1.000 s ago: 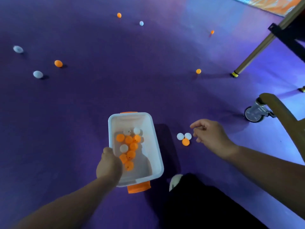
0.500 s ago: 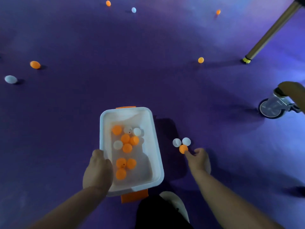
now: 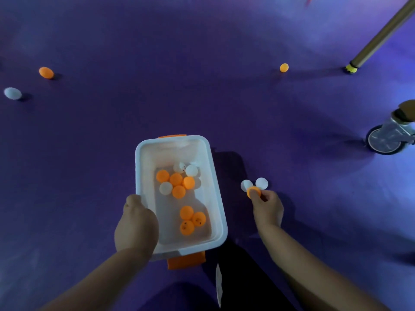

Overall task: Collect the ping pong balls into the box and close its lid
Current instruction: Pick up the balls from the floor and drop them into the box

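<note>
Head view: the left hand (image 3: 137,225) grips the box (image 3: 215,176) by its near-left rim; the right hand (image 3: 267,207) pinches an orange ball (image 3: 252,190) on the floor (image 3: 89,176), tight beside two white balls (image 3: 261,183); lifting carelessly may knock those rolling away.

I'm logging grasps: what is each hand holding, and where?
The left hand grips the white box by its left rim; the right hand pinches an orange ball by its near side.
</note>
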### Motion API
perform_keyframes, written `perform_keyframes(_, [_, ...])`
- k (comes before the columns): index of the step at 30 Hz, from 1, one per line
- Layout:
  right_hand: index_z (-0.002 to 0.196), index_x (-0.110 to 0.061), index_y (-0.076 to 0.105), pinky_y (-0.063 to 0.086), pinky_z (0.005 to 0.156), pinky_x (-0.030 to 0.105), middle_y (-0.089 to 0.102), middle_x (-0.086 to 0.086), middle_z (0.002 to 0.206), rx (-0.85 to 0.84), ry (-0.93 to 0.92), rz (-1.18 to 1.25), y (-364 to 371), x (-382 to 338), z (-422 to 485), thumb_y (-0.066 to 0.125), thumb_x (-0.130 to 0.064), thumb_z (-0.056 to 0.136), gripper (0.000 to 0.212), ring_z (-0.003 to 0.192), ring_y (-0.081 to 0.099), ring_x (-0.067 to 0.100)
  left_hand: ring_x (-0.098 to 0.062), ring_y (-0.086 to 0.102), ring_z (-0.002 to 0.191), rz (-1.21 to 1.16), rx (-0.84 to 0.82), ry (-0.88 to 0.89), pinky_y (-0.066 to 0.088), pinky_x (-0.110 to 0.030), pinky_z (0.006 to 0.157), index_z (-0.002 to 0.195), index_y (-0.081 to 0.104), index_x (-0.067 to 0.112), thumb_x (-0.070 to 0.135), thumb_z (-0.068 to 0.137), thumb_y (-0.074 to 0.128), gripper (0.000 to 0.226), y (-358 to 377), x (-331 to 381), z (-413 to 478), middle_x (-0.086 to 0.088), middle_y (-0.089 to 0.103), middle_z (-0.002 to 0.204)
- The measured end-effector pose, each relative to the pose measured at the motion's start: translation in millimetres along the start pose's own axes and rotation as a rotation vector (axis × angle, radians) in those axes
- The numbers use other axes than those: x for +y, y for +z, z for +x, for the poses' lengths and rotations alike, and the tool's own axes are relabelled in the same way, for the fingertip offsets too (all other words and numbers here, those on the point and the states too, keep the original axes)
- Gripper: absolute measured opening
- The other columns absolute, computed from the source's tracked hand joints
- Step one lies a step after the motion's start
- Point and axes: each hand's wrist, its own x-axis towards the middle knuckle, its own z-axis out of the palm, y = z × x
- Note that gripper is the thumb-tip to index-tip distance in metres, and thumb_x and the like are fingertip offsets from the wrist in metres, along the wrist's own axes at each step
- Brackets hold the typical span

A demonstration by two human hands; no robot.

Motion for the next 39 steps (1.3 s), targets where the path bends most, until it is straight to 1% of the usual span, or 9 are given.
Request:
perform_keyframes(4, [0.087,-0.031,0.062,0.046,0.062,0.010,0.064,-0.010,0.086,-0.074,-0.282,0.175,-5.8,-47.8,-37.3,0.066,-0.034,0.085,0.005,0.078,0.059,0.003,-0.030,0.047,0.076,0.005,0.004,-0.012,0.038,-0.040,0.065,0.115,0.041,0.007,0.006,0.093,0.029,0.025,-0.4,0.0,-0.2,-0.016,0.057,0.116])
perform_keyframes(7, [0.103,-0.022,0.064,0.047,0.066,0.008,0.064,-0.010,0.084,-0.239,-0.461,0.213,-3.0,-66.0,-56.9,0.066,-0.041,0.081,0.029,0.078,0.059,-0.002,-0.028,0.047,0.073,0.017,0.012,0.015,0.037,-0.035,0.061,0.115,0.041,0.005,0.006,0.094,0.030,0.024,-1.3,-1.7,-0.8,-0.017,0.058,0.114])
perform_keyframes(12, [0.097,-0.027,0.064,0.050,0.067,0.013,0.064,-0.004,0.087,-0.170,-0.450,0.119,5.0,-54.5,-43.5,0.065,-0.030,0.086,0.012,0.076,0.058,0.004,-0.029,0.049,0.068,0.034,0.031,0.060,0.037,-0.033,0.057,0.112,0.041,0.005,0.005,0.095,0.031,0.021,2.0,-7.5,2.1,-0.017,0.059,0.111])
perform_keyframes(18, [0.111,-0.016,0.064,0.041,0.072,0.029,0.057,0.003,0.116,0.064,-0.332,-0.347,-3.6,-19.6,21.5,0.056,-0.018,0.090,0.022,0.099,0.057,0.021,-0.035,0.057,0.074,0.032,0.033,0.076,0.045,-0.037,0.059,0.109,0.040,0.006,0.006,0.095,0.033,0.016,2.4,-10.7,4.6,-0.017,0.058,0.109])
perform_keyframes(22, [0.140,-0.019,0.044,0.040,0.101,0.042,0.037,0.011,0.144,-0.147,-0.372,-0.706,-8.8,1.7,47.4,0.057,-0.011,0.090,0.052,0.130,0.037,0.028,-0.037,0.060,0.077,0.028,0.045,0.090,0.046,-0.038,0.059,0.110,0.041,0.006,0.008,0.095,0.034,0.016,4.3,-12.6,3.6,-0.016,0.059,0.107])
perform_keyframes(25, [0.147,-0.027,0.029,0.037,0.107,0.043,0.013,0.003,0.158,-0.356,-0.330,-0.810,-9.5,8.2,55.5,0.051,-0.003,0.093,0.064,0.141,0.026,0.024,-0.032,0.056,0.070,0.029,0.051,0.084,0.041,-0.032,0.052,0.108,0.040,0.007,0.009,0.096,0.033,0.014,6.1,-13.1,4.2,-0.015,0.059,0.103])
perform_keyframes(31, [0.136,-0.018,0.047,0.041,0.083,0.033,0.042,0.014,0.136,-0.267,-0.257,-0.774,-18.4,23.2,57.3,0.047,0.001,0.091,0.049,0.116,0.049,0.030,-0.027,0.050,0.067,0.033,0.051,0.084,0.034,-0.030,0.049,0.105,0.040,0.008,0.010,0.097,0.032,0.012,6.0,-11.9,4.4,-0.014,0.058,0.103])
perform_keyframes(35, [0.129,-0.017,0.050,0.040,0.074,0.026,0.054,0.009,0.123,-0.053,-0.269,-0.363,-18.0,4.9,36.5,0.057,-0.016,0.089,0.040,0.095,0.056,0.021,-0.025,0.046,0.063,0.030,0.046,0.076,0.026,-0.026,0.044,0.108,0.041,0.005,0.006,0.096,0.031,0.016,4.7,-8.9,3.3,-0.016,0.058,0.105])
perform_keyframes(39, [0.115,-0.025,0.054,0.046,0.059,0.011,0.062,-0.007,0.093,-0.109,-0.558,0.034,-0.8,-40.1,-20.0,0.067,-0.035,0.080,0.039,0.068,0.056,0.006,-0.027,0.052,0.066,0.037,0.047,0.060,0.032,-0.027,0.045,0.109,0.041,0.007,0.008,0.096,0.032,0.016,4.6,-9.3,3.9,-0.013,0.059,0.105])
